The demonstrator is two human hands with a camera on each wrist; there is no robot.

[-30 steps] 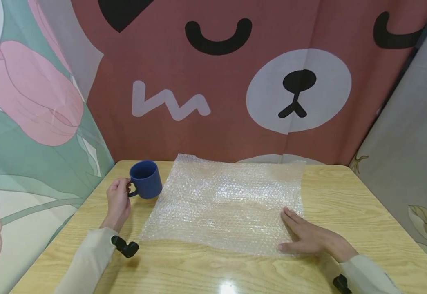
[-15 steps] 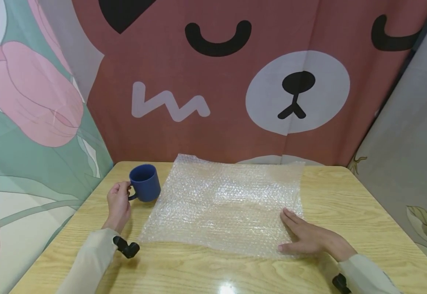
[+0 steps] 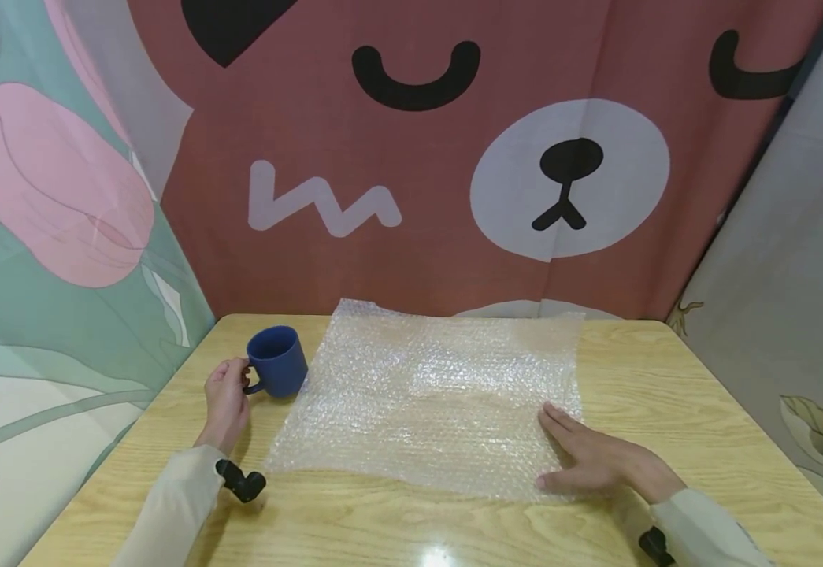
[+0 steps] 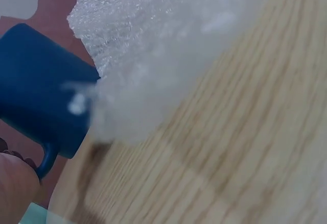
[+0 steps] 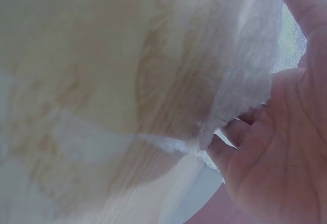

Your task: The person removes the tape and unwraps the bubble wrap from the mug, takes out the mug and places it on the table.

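Observation:
A blue mug [image 3: 277, 362] is upright at the left, just beside the left edge of a clear sheet of bubble wrap [image 3: 425, 394]. My left hand [image 3: 227, 400] grips it by the handle, which points toward the left. In the left wrist view the mug [image 4: 43, 89] overlaps a lifted, blurred corner of the wrap [image 4: 153, 76]. The bubble wrap is spread across the middle of the table. With fingers extended, my right hand [image 3: 591, 457] rests on its lower right part. In the right wrist view the palm [image 5: 281, 152] shows beside the wrap's edge [image 5: 240, 76].
The light wood table [image 3: 666, 394] has a rounded far edge against a reddish-brown curtain [image 3: 439, 260] with a bear face on it. A flower-patterned cloth [image 3: 57, 181] hangs at the left, a grey one [image 3: 780, 260] at the right. Black cameras [image 3: 241, 480] sit on both wrists.
My left hand has lowered the mug a little and brought it slightly nearer to me. The right hand and the bubble wrap have stayed in place.

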